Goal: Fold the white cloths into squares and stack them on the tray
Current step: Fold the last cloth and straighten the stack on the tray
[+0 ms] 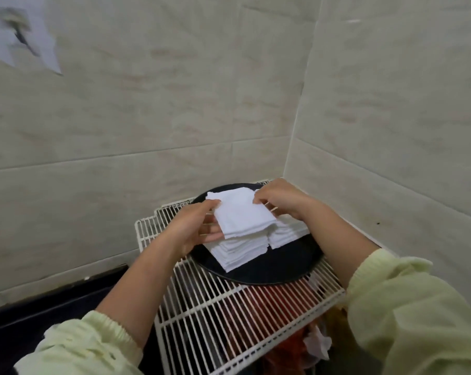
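A round black tray (277, 269) sits on a white wire rack (229, 315) in the corner of a tiled wall. Two stacks of folded white cloths stand side by side on it: a near stack (237, 251) and a right stack (288, 234). Above the stacks I hold a folded white cloth (242, 215) between both hands. My left hand (196, 226) pinches its left edge, thumb on top and fingers beneath. My right hand (277, 197) pinches its far right corner.
Beige tiled walls close in at the back and right. Under the rack lie red and orange things (272, 301) and a crumpled white piece (318, 345). A dark counter (39, 315) runs to the left. Torn paper (23, 36) sticks to the wall.
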The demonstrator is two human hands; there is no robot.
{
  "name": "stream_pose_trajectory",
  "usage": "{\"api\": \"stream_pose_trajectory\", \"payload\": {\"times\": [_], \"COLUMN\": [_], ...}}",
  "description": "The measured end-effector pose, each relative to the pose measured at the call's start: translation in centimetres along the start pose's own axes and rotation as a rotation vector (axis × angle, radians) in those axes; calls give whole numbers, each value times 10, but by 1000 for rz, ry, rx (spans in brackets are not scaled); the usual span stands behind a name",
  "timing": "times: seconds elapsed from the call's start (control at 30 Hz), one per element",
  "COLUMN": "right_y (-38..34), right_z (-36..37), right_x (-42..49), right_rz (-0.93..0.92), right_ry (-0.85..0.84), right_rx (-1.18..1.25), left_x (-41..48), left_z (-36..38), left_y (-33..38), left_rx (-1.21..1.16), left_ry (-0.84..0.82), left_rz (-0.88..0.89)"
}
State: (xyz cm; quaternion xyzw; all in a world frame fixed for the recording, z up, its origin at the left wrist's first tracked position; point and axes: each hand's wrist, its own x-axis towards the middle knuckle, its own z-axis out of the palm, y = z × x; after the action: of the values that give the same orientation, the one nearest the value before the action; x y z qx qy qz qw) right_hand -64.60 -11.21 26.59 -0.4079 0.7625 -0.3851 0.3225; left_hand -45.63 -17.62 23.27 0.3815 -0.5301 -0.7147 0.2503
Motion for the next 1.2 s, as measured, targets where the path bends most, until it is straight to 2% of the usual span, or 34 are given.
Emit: {"api": "stream_pose_trajectory", "payload": {"times": [0.13,0.3,0.53,0.77,0.83,1.0,1.1,1.2], "right_y": [0,5,9,10,9,9,18,23], "right_z": [6,16,23,27,25,11,10,14], "right_x": [18,31,36,32,31,29,29,27], "right_rz": [-51,-112,-121,-144,-163,-167,-117,-9], "right_ry": [-82,-73,-37,-14,-4,22,0,-166], "right_rx": [-148,-328,-469,-528,-509,-311,-63,62], "left_x": [2,2,0,-3,-4,1,3,10], "left_z": [-1,-2,-2,-4,-4,-1,8,17], "left_y": [-4,-10,-16,-22,-23,-29,-38,-45], "left_rx": [30,76,199,322,319,327,307,188], "left_ry": [73,120,190,242,274,485,442,411], "left_rz": [0,3,78,78,100,210,152,51]}}
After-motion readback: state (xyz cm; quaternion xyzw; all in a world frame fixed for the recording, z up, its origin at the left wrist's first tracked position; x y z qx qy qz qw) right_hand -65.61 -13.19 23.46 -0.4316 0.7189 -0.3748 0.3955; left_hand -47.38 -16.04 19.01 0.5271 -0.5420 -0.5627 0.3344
